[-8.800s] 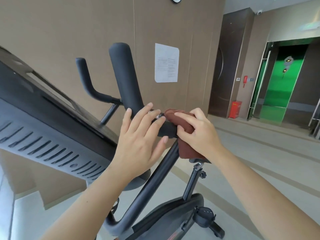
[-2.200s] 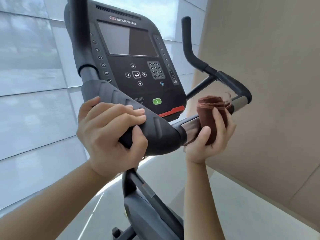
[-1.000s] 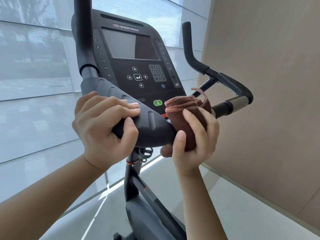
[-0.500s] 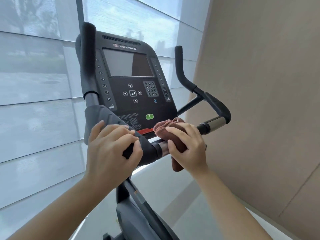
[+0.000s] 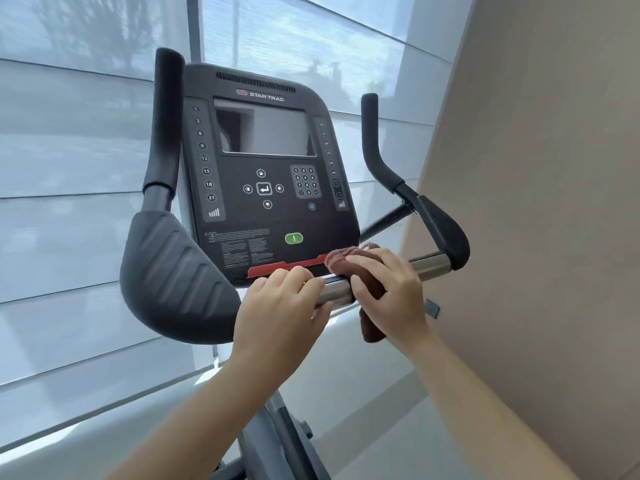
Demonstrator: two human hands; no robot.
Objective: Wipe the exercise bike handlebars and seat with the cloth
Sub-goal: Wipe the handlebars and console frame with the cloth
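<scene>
While the right hand is clamping the cloth round the steel bar, the left hand is curling over that same bar just beside it, fingers on top and thumb underneath. Both hands are therefore closing on something. The cloth is sitting folded over the bar below the lower right corner of the console, with a loose end hanging beneath the right palm.

Half a second ago the left hand was gripping the left pad. It is now leaving that pad bare and bracing on the bar instead. The cloth, which was lying against the pad's inner end, is now sitting farther along toward the right pad, with bright metal showing on both sides of it.

That shift is suggesting the wiping is moving off the left pad and along the middle of the handlebars. The stretch of bar up to the right pad is probably coming next. The seat is lying out of view, so its state cannot be told.
</scene>
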